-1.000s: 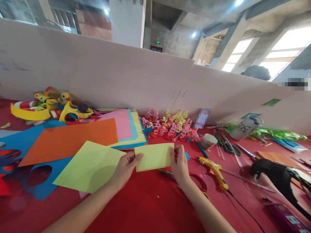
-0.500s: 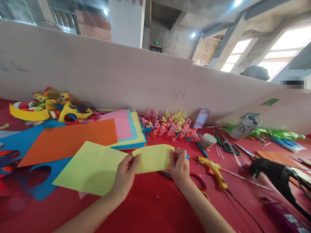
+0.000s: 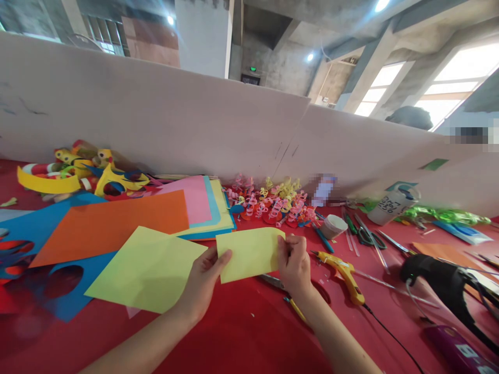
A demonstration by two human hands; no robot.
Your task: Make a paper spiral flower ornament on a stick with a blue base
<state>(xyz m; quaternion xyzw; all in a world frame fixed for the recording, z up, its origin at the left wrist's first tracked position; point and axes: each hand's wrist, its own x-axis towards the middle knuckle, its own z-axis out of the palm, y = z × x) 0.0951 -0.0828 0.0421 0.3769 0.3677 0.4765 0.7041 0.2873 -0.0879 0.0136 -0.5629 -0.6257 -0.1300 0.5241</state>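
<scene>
Both hands [image 3: 200,283] [image 3: 296,265], fingers [image 3: 298,245] tight on yellow paper [image 3: 252,254]

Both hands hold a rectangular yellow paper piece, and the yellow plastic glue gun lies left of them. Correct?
Wrong side: the head view shows the yellow plastic glue gun lying right of the left hand and right hand; the rest stands.

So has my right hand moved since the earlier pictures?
Yes, your right hand has shifted slightly right, closer to the glue gun, which lies where it did.
</scene>
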